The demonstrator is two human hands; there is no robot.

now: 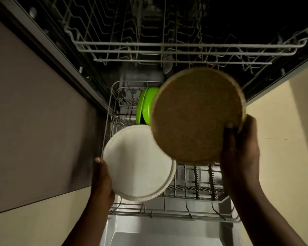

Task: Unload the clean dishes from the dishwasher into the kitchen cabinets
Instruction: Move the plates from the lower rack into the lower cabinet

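I look down into an open dishwasher. My left hand (102,176) grips a white round plate (137,164) by its left edge, above the pulled-out lower rack (194,185). My right hand (238,148) holds a brown speckled round plate (194,114) by its lower right rim, raised above the rack and partly overlapping the white plate. Two green plates (144,105) stand upright in the back of the lower rack, partly hidden behind the brown plate.
The upper wire rack (167,48) juts out overhead, with nothing visible in it. The open dishwasher door (149,231) lies below the lower rack. A grey-brown cabinet front (34,121) stands to the left, and pale floor (283,139) lies to the right.
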